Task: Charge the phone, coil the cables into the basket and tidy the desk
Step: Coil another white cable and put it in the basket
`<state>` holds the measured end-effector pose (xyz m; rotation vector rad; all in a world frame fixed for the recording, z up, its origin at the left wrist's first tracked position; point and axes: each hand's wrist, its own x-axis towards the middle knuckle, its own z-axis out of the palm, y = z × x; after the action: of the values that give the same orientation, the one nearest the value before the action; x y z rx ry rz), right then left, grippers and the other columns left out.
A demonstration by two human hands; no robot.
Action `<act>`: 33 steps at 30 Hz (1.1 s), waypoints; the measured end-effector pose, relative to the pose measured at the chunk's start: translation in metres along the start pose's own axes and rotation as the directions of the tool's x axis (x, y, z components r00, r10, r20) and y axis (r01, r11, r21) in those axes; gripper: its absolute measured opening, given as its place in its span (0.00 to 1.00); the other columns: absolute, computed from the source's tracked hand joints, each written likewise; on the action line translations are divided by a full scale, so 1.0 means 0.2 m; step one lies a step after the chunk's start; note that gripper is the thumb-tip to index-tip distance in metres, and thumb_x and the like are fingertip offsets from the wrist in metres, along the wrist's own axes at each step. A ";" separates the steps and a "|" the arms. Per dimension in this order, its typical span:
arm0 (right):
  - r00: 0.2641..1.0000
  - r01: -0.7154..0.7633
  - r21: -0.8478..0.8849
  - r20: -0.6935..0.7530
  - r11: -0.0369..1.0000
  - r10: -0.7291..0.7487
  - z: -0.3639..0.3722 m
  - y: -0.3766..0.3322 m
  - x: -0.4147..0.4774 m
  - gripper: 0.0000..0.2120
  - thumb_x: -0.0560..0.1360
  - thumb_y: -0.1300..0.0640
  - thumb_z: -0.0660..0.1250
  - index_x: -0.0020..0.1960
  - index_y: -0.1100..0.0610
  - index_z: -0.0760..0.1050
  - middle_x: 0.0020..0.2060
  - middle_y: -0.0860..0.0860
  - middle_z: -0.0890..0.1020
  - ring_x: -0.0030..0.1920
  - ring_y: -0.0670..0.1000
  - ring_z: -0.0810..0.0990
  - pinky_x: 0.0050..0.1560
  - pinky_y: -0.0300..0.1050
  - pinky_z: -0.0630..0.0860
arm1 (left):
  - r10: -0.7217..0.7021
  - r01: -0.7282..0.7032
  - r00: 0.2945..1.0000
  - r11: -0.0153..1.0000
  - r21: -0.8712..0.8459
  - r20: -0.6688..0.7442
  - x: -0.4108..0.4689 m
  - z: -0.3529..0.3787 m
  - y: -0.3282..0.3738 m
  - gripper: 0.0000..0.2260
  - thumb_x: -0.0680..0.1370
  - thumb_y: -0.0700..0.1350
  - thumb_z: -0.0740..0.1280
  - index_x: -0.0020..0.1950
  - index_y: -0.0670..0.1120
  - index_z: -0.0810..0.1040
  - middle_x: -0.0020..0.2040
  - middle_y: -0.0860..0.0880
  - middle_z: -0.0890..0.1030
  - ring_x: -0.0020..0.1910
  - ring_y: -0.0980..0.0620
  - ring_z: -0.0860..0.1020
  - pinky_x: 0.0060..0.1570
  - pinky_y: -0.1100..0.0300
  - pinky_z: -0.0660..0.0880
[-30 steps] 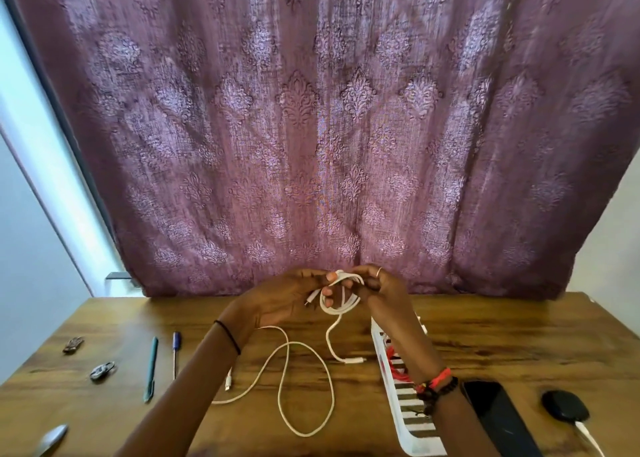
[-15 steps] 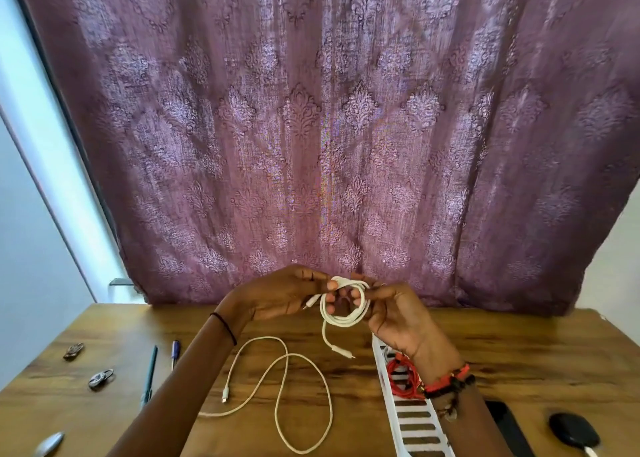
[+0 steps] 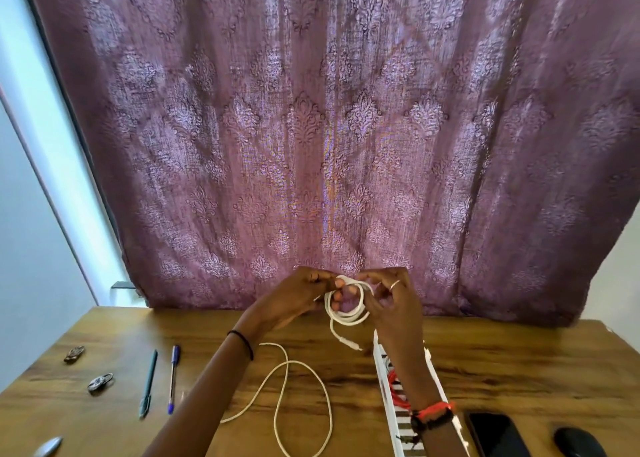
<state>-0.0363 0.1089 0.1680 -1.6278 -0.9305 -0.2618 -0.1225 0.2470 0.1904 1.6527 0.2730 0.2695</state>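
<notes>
Both hands hold a coiled white cable [image 3: 347,304] above the bench [image 3: 519,363]: left hand [image 3: 294,301] at the coil's 9 o'clock, right hand [image 3: 394,304] at 3 o'clock. A second white cable [image 3: 301,404] lies loose at 6 o'clock; the white basket [image 3: 391,411] sits at 5 o'clock.

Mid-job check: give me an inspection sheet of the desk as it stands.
Surface: wooden desk, no spills seen.
Job's things: white basket holding a red cable; phone flat beside it, no plug seen in it.
Clutter: two pens, two small metal items, a silvery object, a black mouse.
Grippers: left hand and right hand both pinch the coiled white cable above the desk.
Cables: a second loose white cable lies uncoiled.
Surroundings: purple curtain behind.
</notes>
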 end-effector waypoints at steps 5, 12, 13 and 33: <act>0.988 0.140 -0.086 -0.060 0.986 -0.145 -0.02 0.03 -0.04 0.08 0.67 0.69 0.72 0.43 0.59 0.84 0.40 0.53 0.80 0.41 0.46 0.77 0.44 0.24 0.67 | 0.063 -0.064 0.998 0.996 -0.069 -0.015 -0.01 0.04 -0.04 0.09 0.79 0.37 0.61 0.50 0.43 0.82 0.35 0.54 0.83 0.34 0.61 0.79 0.39 0.69 0.76; 0.918 -0.353 0.369 -0.041 0.860 0.395 0.01 0.03 -0.08 0.03 0.71 0.63 0.71 0.43 0.57 0.83 0.28 0.44 0.83 0.29 0.38 0.78 0.31 0.27 0.71 | 0.152 -0.146 0.987 0.982 0.120 -0.046 -0.03 0.08 -0.10 0.11 0.80 0.36 0.58 0.55 0.33 0.77 0.29 0.54 0.74 0.27 0.63 0.71 0.35 0.72 0.69; 0.885 -0.417 0.463 0.011 0.782 0.466 0.01 0.03 -0.08 0.02 0.72 0.62 0.70 0.42 0.59 0.82 0.26 0.46 0.82 0.25 0.39 0.76 0.27 0.29 0.71 | 0.158 -0.152 0.987 0.981 0.122 -0.037 -0.03 0.07 -0.11 0.11 0.80 0.35 0.58 0.56 0.32 0.77 0.29 0.54 0.73 0.27 0.64 0.71 0.34 0.73 0.68; 0.853 -0.520 0.328 0.235 0.788 0.465 0.04 0.14 -0.07 0.05 0.74 0.65 0.67 0.48 0.60 0.81 0.29 0.46 0.82 0.25 0.38 0.74 0.27 0.28 0.68 | -0.074 -0.062 0.930 0.934 -0.351 -0.361 -0.04 0.02 -0.27 0.09 0.79 0.35 0.60 0.45 0.41 0.79 0.28 0.53 0.74 0.26 0.61 0.70 0.28 0.69 0.71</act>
<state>-0.0297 0.1096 0.1369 -1.4703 -0.5751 0.3890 -0.1302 0.2454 0.1353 1.2305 0.4837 0.5948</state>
